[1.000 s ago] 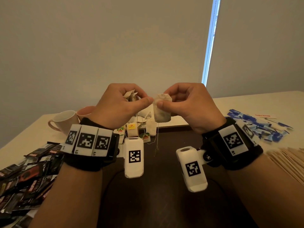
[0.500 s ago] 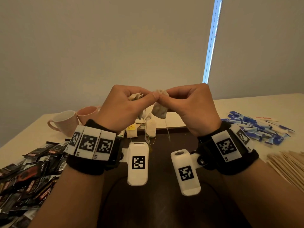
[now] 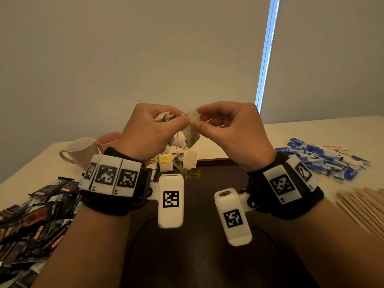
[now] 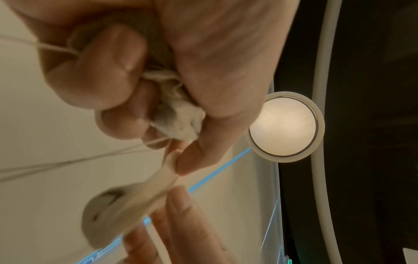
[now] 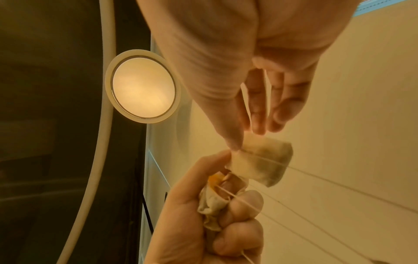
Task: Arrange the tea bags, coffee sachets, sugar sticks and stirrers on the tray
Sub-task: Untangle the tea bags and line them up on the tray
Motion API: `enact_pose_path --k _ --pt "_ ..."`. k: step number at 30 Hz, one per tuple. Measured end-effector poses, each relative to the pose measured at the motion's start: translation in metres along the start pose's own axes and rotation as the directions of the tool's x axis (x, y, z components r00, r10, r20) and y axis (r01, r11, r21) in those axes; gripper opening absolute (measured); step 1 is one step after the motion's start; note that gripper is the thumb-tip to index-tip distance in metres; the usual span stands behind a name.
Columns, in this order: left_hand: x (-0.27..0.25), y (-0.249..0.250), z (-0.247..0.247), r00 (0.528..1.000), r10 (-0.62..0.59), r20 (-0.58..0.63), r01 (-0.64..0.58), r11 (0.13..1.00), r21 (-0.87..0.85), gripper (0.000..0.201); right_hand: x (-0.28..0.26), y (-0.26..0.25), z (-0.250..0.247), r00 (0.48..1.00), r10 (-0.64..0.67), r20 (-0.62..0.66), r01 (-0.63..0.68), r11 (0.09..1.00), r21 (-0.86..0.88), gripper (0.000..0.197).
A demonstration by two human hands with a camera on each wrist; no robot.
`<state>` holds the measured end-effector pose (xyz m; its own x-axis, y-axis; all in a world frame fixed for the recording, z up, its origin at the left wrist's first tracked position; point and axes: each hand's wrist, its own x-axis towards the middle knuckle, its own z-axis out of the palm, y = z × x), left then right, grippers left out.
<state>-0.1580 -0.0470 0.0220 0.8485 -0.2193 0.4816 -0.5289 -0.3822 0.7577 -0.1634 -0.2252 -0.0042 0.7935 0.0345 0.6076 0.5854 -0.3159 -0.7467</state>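
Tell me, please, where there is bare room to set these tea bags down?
The dark tray is bare between the wrists. Its far edge is crowded with tea bags; coffee sachets fill the left, sugar sticks and stirrers the right.

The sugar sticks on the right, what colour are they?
Blue and white sugar sticks, clearest in the head view.

The tea bag (image 3: 192, 129) I pinch is thin, matt, porous paper with a fine cotton string. Coffee sachets (image 3: 35, 217) look glossy foil, stirrers (image 3: 365, 204) bare matt wood, the tray (image 3: 207, 256) dark and smooth.
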Motion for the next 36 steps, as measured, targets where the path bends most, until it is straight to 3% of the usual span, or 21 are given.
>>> enact_pose_path --k 2,5,9,15,17,21,28,36 --pt "-0.001 0.001 -0.002 1.0 0.004 0.024 -0.004 1.0 -0.016 0.015 0.001 0.002 0.0 0.999 0.045 0.029 -0.045 0.999 0.011 0.033" --pt "-0.001 0.001 -0.004 0.998 0.037 0.054 -0.036 0.999 -0.034 0.009 -0.001 0.002 0.0 0.988 0.107 0.115 -0.121 0.986 0.118 0.019" --pt "-0.001 0.0 -0.005 0.997 0.057 0.061 -0.055 0.998 -0.037 0.005 -0.002 0.004 0.0 0.989 0.129 0.079 -0.142 0.971 0.191 0.009" --pt "-0.001 -0.001 -0.004 0.997 0.082 -0.007 -0.082 0.996 -0.024 0.013 -0.002 -0.001 0.004 0.983 0.168 0.078 -0.184 0.937 0.298 0.005" --pt "-0.001 0.001 -0.005 0.994 0.1 -0.041 -0.102 0.994 -0.037 0.015 -0.002 -0.003 0.004 0.976 0.178 0.129 -0.209 0.932 0.297 0.013" --pt "0.001 0.001 -0.011 0.989 0.092 -0.118 -0.101 0.992 -0.079 0.014 -0.005 0.0 0.008 0.908 0.248 0.337 -0.338 0.91 0.239 0.033" --pt "0.001 0.0 -0.017 0.977 0.028 -0.213 -0.061 0.987 -0.147 0.022 -0.015 0.002 0.019 0.861 0.276 0.426 -0.357 0.926 0.121 0.015" --pt "0.003 -0.007 -0.025 0.976 -0.047 -0.213 0.0 0.977 -0.215 0.014 -0.02 0.004 0.027 0.724 0.39 0.57 -0.499 0.866 0.041 0.019"
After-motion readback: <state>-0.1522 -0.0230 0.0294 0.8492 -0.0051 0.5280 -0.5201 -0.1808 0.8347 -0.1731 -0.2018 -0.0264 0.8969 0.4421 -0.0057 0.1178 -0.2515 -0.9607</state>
